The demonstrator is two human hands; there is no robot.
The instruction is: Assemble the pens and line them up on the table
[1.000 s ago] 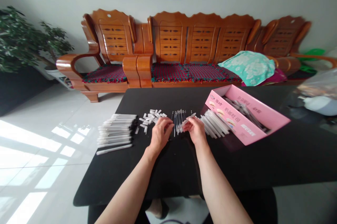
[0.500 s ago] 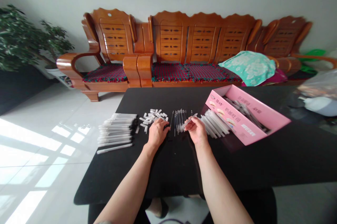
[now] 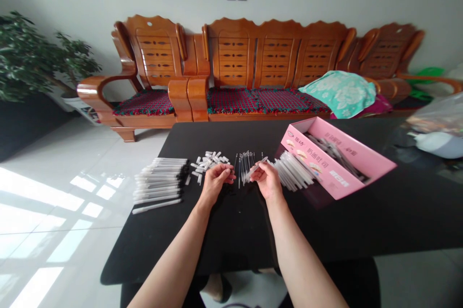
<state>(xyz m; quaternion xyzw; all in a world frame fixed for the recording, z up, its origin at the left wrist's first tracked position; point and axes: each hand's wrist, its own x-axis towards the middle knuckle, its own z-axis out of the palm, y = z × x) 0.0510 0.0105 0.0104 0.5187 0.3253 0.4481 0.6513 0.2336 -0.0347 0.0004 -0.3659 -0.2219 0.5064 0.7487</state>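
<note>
My right hand is closed around a translucent white pen barrel, which slants up to the right over the ink refills. My left hand has its thumb and fingers pinched together beside the refills; what sits between the fingertips is too small to make out. Behind the left hand lies a loose heap of white pen caps. Capped white pens are lined up at the left. More empty pen barrels lie in a row to the right of my right hand.
A pink cardboard box with grey-looking pieces inside stands at the right on the black table. Beyond it at the right edge are a clear plastic bag and a white container. A wooden sofa runs along the wall.
My left hand has lifted slightly off the table and turned, its fingertips now pinched. The right hand still holds the barrel, almost in place. The view has shifted a little.
</note>
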